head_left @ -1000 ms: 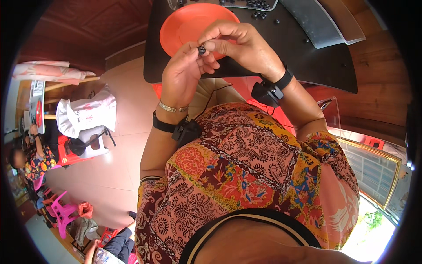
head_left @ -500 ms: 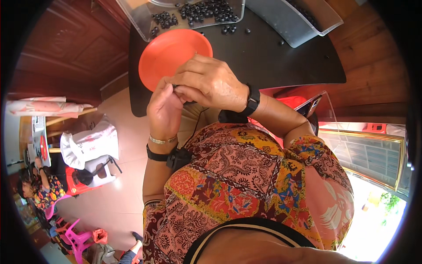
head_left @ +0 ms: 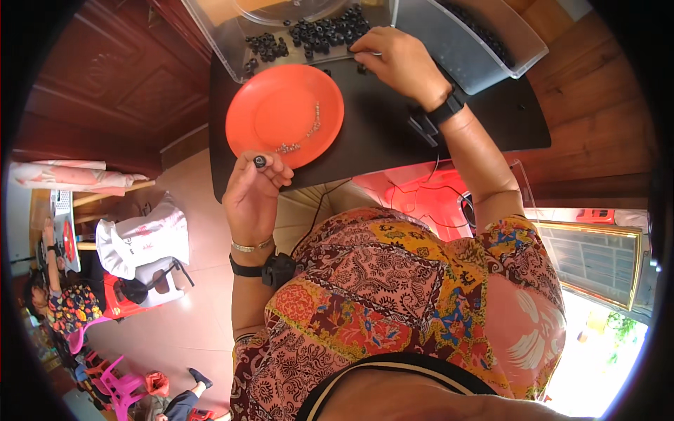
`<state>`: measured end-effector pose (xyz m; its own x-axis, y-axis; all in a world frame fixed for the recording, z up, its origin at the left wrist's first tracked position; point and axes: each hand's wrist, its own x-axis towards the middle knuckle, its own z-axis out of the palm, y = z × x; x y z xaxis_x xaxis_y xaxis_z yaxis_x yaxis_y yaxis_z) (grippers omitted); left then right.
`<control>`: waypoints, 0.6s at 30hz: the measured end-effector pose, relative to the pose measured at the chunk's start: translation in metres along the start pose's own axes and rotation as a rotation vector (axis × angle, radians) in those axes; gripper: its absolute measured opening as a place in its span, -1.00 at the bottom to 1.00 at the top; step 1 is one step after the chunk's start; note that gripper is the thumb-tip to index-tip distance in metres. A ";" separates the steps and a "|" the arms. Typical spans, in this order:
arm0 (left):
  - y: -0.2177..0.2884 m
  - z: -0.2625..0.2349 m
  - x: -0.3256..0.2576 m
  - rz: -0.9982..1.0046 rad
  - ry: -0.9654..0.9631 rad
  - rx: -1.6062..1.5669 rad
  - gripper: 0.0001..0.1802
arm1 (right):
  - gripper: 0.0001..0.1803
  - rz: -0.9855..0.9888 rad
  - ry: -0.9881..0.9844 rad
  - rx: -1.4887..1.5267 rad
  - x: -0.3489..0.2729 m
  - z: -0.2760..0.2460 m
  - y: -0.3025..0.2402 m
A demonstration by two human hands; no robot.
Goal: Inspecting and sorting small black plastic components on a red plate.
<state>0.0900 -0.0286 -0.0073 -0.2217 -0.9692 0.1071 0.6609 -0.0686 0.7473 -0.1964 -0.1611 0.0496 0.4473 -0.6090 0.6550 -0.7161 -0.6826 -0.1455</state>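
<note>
My left hand [head_left: 254,193] is closed around a small round black part [head_left: 260,161], its ring-shaped end facing up, by the near edge of an orange plate [head_left: 260,105]. Small silvery metal pieces [head_left: 314,125] lie in a curved line on that plate. To the right, my right hand [head_left: 404,64] reaches to the near rim of a clear plastic bin [head_left: 232,67]. Its thumb and fingertips are drawn together beside the black parts [head_left: 326,34] there; whatever is between them is too small to make out.
A second translucent bin [head_left: 470,77] with dark parts stands at the right of the black table [head_left: 379,133]. Below the table edge is a red chair [head_left: 428,196] with cables. Another person [head_left: 70,298] sits far left, near a white sack [head_left: 147,231].
My hands were together over the plate and have parted. The right moved up and right to the bin; the left dropped slightly, still holding the black part. The plate's metal pieces now show.
</note>
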 end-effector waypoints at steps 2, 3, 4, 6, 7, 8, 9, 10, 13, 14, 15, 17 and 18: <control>0.001 -0.002 0.001 0.002 0.011 -0.002 -0.77 | -0.85 0.003 -0.023 -0.048 0.014 0.007 0.016; 0.001 -0.003 0.002 -0.003 0.008 -0.005 -0.78 | -0.83 0.006 -0.055 -0.064 0.022 0.011 0.022; 0.001 -0.004 0.002 -0.008 0.004 -0.008 -0.78 | -0.82 0.009 -0.087 -0.080 0.030 0.015 0.029; 0.003 -0.006 0.001 -0.002 0.017 -0.013 -0.78 | -0.81 0.056 -0.147 -0.060 0.051 0.026 0.036; 0.004 -0.006 0.002 -0.005 0.016 -0.016 -0.78 | -0.80 0.117 -0.201 -0.049 0.061 0.029 0.042; 0.004 -0.007 0.002 -0.001 0.012 -0.019 -0.78 | -0.80 0.053 -0.162 -0.092 0.068 0.039 0.057; 0.005 -0.009 0.002 0.003 0.016 -0.037 -0.77 | -0.80 0.046 -0.164 -0.090 0.078 0.043 0.054; 0.006 -0.011 0.001 0.008 0.020 -0.055 -0.76 | -0.80 0.142 -0.258 -0.152 0.091 0.046 0.048; 0.008 -0.015 0.002 0.010 0.013 -0.066 -0.75 | -0.79 0.123 -0.353 -0.273 0.107 0.085 0.087; 0.008 -0.016 0.002 0.015 0.018 -0.069 -0.75 | -0.78 0.153 -0.461 -0.345 0.112 0.094 0.080; 0.009 -0.016 0.002 0.019 0.020 -0.078 -0.74 | -0.77 0.182 -0.567 -0.418 0.116 0.101 0.075; 0.013 -0.015 0.001 0.029 0.020 -0.091 -0.74 | -0.77 0.023 -0.520 -0.383 0.119 0.127 0.091; 0.014 -0.017 0.000 0.032 0.027 -0.084 -0.73 | -0.76 -0.079 -0.471 -0.236 0.121 0.133 0.081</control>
<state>0.1113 -0.0332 -0.0079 -0.1810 -0.9771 0.1115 0.7253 -0.0561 0.6862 -0.1288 -0.3438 0.0180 0.6577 -0.7122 0.2452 -0.7476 -0.6570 0.0972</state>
